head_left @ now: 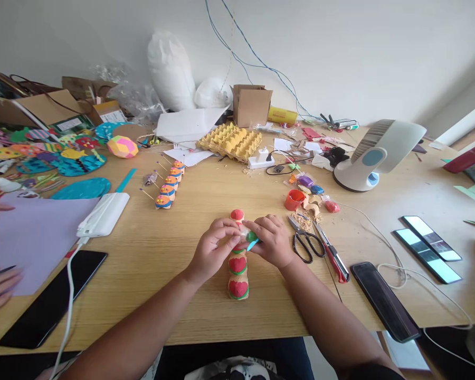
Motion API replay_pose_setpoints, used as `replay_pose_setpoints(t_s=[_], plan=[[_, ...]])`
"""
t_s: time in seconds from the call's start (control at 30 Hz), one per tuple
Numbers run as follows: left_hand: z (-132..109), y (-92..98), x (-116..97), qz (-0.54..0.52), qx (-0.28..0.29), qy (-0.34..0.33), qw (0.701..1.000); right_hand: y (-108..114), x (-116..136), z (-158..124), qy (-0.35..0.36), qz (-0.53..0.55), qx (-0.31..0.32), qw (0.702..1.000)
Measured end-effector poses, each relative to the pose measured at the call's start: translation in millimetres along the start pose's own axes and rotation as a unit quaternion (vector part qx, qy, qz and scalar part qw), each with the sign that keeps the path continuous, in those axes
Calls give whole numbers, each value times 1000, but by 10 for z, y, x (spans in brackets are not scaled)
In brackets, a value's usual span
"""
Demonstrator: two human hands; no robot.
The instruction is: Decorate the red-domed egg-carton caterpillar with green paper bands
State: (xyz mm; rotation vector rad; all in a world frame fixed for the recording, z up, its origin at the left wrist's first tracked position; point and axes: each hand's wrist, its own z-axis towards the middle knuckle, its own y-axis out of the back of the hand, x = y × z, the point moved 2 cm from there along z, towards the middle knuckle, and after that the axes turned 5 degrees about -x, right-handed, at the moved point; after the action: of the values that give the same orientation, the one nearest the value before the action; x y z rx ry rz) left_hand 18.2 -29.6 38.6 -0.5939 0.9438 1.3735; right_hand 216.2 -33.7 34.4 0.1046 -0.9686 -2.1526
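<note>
A strip of egg-carton cups [238, 265], painted red with green edges, lies lengthwise on the table before me. Over its upper part, my left hand [216, 245] pinches a small clear wrapper [244, 232]. My right hand [272, 240] is closed round the other side of this wrapper, where a green lump [251, 236] shows. A light-blue tool [253, 244] sticks out from under the right fingers. Both hands hide part of the strip. To the upper left stands an orange and blue strip [170, 184] with pins in it.
Scissors [307, 243], a red cutter [332, 253], a red cup [294, 199] and clay packets [305, 180] lie to the right. Phones [386, 301] and a fan [376, 158] are farther right. A power bank [105, 214] and another person's hands [2, 287] are at left.
</note>
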Motion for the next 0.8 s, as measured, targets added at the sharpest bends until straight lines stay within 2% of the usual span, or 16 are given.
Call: replay_pose_setpoints(t_s=[0.1, 0.2, 0.27, 0.33, 0.47, 0.53, 0.6, 0.7, 0.8], plan=[[30, 24, -82, 85, 50, -107, 989, -20, 2, 30, -43, 145, -4, 988], [47, 50, -117, 160, 37, -182, 970, -42, 28, 62, -64, 255, 33, 964], [48, 69, -125, 176, 18, -201, 963, -37, 57, 80, -58, 277, 49, 958], [43, 84, -135, 177, 9, -210, 961, -5, 88, 99, -54, 271, 39, 960], [18, 87, -163, 185, -6, -225, 957, 123, 135, 137, -111, 234, -58, 964], [-5, 68, -168, 192, -16, -232, 953, 162, 163, 147, -149, 243, -80, 955], [-33, 38, -166, 197, -17, -243, 950, 150, 197, 152, -169, 277, -40, 945], [-72, 0, -159, 200, -19, -254, 946, 89, 236, 143, -188, 326, 53, 925], [-88, -18, -155, 198, -16, -257, 946, 63, 244, 136, -208, 341, 92, 912]])
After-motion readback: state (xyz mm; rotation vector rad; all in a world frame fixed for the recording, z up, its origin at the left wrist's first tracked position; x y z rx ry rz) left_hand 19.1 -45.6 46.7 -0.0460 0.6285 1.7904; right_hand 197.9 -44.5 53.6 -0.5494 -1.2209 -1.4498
